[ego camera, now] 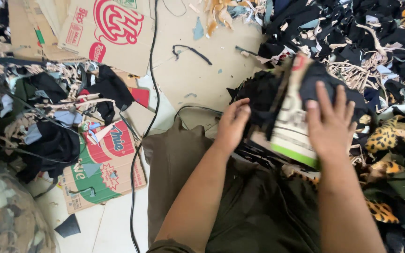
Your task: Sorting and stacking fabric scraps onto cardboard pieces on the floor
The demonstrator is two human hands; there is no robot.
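Our lap is nearest, in olive trousers point(258, 211), both forearms reaching out over it. Our left hand point(233, 124) sits on the edge of a stack of black fabric point(258, 96), fingers point(240, 110) together and curled onto the cloth; thumb is hidden, so we cannot tell if it pinches. Our right hand point(331, 122) lies flat, fingers spread wide, pressing on a card template point(291, 126) and a dark cloth piece point(317, 75) on top of it. The card is tilted, green edge toward us, lying across the black stack. Right of us: scrap pile point(376, 42), black and beige strips, with leopard print pieces point(385, 136) nearer. Left: flattened cardboard boxes point(104, 164) on the floor, more scraps on them. A black cable point(152, 93) runs down between boxes and our knee.
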